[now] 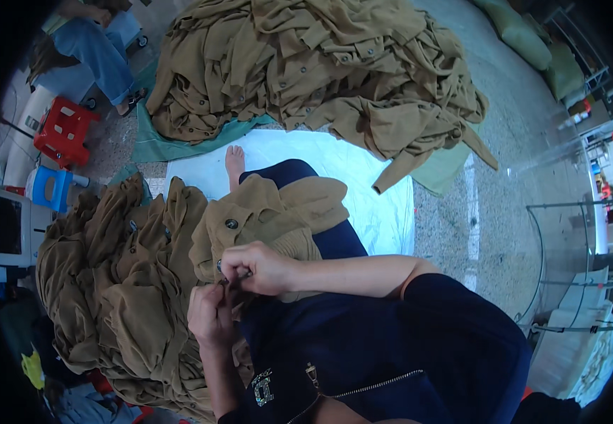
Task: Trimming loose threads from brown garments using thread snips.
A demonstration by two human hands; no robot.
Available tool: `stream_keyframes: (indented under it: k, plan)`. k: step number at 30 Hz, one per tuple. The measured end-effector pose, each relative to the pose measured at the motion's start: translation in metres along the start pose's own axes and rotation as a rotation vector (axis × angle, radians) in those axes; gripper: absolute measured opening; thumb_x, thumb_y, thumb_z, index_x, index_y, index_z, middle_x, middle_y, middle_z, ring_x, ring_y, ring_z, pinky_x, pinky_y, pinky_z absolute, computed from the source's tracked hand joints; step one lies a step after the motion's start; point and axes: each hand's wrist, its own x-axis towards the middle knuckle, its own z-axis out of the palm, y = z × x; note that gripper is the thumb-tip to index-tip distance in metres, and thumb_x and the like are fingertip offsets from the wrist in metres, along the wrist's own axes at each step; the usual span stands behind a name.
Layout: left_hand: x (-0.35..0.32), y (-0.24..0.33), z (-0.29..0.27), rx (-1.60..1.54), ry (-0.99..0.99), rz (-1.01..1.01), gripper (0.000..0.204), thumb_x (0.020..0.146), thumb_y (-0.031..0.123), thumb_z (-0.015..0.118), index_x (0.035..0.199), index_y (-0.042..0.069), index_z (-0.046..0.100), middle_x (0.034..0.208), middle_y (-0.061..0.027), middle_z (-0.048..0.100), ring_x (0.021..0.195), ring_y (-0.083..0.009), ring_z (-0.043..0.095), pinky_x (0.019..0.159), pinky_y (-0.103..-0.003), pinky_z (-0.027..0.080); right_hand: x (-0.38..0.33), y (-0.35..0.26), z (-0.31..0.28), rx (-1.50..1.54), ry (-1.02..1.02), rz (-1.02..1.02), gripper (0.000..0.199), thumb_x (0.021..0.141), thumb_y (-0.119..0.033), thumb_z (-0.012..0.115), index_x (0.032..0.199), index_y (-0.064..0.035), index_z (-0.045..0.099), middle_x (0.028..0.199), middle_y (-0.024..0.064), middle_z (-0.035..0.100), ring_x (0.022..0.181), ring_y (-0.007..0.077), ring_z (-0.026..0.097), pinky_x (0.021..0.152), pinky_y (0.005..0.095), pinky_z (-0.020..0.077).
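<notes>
A brown knit cardigan (pixel 278 215) lies across my lap, a dark round button showing on its upper part and a ribbed band below. My right hand (pixel 262 268) reaches over from the right, its fingers pinched together on the cardigan's near edge. Right beside it, my left hand (pixel 209 316) is closed on the same edge, and the fingertips of both hands nearly meet. Something small and dark shows between them; the fingers hide most of it.
A large heap of brown cardigans (pixel 320 63) lies ahead on green and white sheeting (pixel 384 212). Another brown pile (pixel 122 304) rises close on my left. Beyond are a red stool (pixel 65 131), a blue stool (pixel 50 187) and a seated person's leg (pixel 98 60). A metal rack (pixel 541 265) stands right.
</notes>
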Motion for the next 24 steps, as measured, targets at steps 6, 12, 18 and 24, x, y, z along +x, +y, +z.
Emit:
stream_keyframes:
  k: [6,12,18,24]
  plan:
    - [0.016,-0.005,-0.003,-0.161,-0.149,-0.274,0.028,0.076,-0.001,0.074,0.095,0.001,0.054,0.084,-0.0136,0.06,0.07,-0.0314,0.059,0.063,-0.038,0.048,0.0,-0.004,-0.011,0.302,-0.086,0.302,0.02,0.075,0.01,0.06,0.084,-0.0051,0.05,0.071,-0.0011,0.052,0.053,0.0072,0.054,0.044,0.0243,0.0416]
    - [0.02,-0.015,-0.012,-0.083,-0.402,-0.038,0.03,0.075,0.01,0.078,0.091,0.002,0.054,0.078,-0.0146,0.058,0.068,-0.0356,0.061,0.059,-0.038,0.048,-0.005,-0.005,-0.016,0.366,-0.183,0.304,0.02,0.074,0.011,0.06,0.084,-0.0038,0.05,0.069,0.0003,0.054,0.052,0.0085,0.055,0.045,0.0249,0.042]
    - [0.021,-0.005,-0.005,-0.007,-0.34,-0.01,0.019,0.077,0.004,0.072,0.08,0.002,0.053,0.069,-0.0135,0.055,0.061,-0.0339,0.058,0.054,-0.038,0.046,-0.007,-0.002,-0.004,0.275,-0.06,0.304,0.02,0.075,0.008,0.063,0.082,-0.0044,0.049,0.066,0.0,0.051,0.052,0.009,0.052,0.046,0.0257,0.04]
    - [0.02,-0.012,0.023,0.274,0.028,0.432,0.012,0.084,0.007,0.066,0.092,-0.001,0.064,0.073,-0.0117,0.056,0.06,-0.0283,0.056,0.055,-0.036,0.046,0.001,-0.004,-0.026,-0.148,0.247,-0.096,0.018,0.077,0.005,0.061,0.081,-0.0061,0.048,0.068,0.0003,0.047,0.056,0.0105,0.048,0.053,0.0281,0.04]
